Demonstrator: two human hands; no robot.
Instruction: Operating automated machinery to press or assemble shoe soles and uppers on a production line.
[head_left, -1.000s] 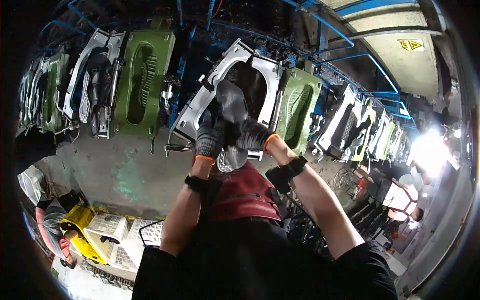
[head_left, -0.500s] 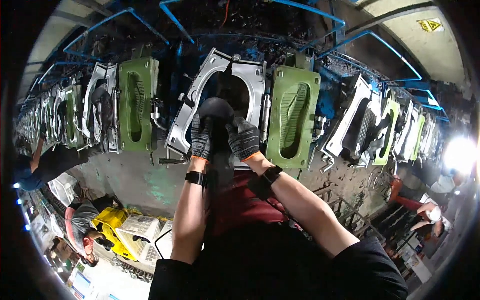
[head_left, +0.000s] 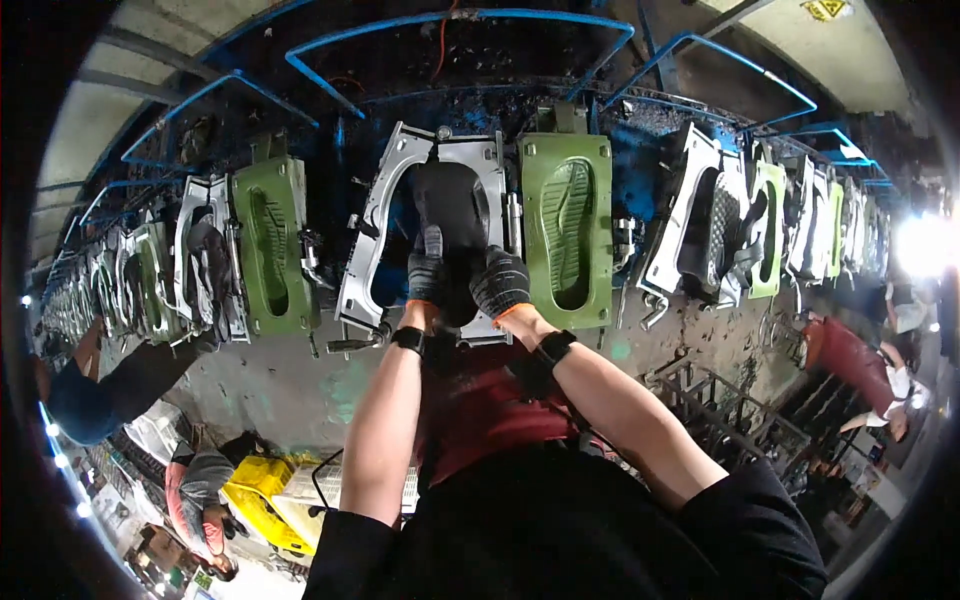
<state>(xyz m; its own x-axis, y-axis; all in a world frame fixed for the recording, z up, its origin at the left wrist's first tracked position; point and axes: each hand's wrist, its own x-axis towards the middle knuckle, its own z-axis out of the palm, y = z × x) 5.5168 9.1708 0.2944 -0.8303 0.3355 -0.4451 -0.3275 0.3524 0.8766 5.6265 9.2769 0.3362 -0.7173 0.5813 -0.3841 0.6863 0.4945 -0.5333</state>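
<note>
A dark shoe upper [head_left: 452, 205] lies lengthwise within the opening of a two-part silver mould frame [head_left: 378, 255]. My left hand [head_left: 426, 272], in a dark grey knitted glove with an orange cuff, grips its near left side with the thumb pointing up. On the opposite side my right hand [head_left: 500, 283], gloved alike, is closed round the near right edge. The shoe's near end hangs in shadow between my wrists, its outline hard to make out. Just right of the frame stands an open green mould half [head_left: 567, 225] with a ridged, sole-shaped hollow.
Another green mould half [head_left: 268, 245] and more silver frames [head_left: 688, 215] line the bench on both sides. Blue pipe rails [head_left: 460, 14] run above. Behind me are a yellow crate [head_left: 265, 500], a metal rack [head_left: 730, 405] and several other people.
The shoe upper has tipped from standing toward me to lying along the frame opening, its rounded end now farther away. My hands have come closer together, and the view has shifted.
</note>
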